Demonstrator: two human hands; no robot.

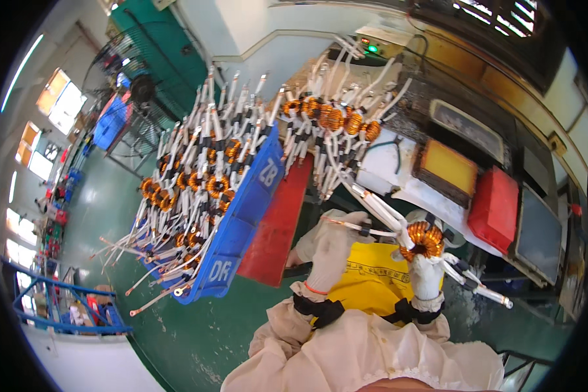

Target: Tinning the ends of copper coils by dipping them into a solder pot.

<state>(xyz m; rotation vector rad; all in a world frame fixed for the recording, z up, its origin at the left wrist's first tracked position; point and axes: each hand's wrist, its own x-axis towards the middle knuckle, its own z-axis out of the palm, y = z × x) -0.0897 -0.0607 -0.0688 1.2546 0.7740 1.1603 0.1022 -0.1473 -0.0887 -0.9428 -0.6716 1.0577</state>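
My right hand (427, 277), in a white glove, is closed on a copper-wound ring coil (423, 240) held in front of my yellow apron. White-sleeved wire leads stick out from the coil on both sides. My left hand (333, 245), also gloved, has its fingers bent at the end of one lead (366, 228) that reaches left from the coil; its fingertips are partly hidden. Left of my hands, a blue bin (242, 225) is piled with similar coils (217, 185). More coils (331, 117) stand in a row on the bench ahead.
A red board or box side (277, 225) shows beside the bin. On the bench are dark-handled pliers (398, 157), a yellow-filled tray (445, 171), a red box (494, 209) and dark-framed trays (467, 124). A device with a green light (372, 49) sits behind. A fan (144, 88) stands far left.
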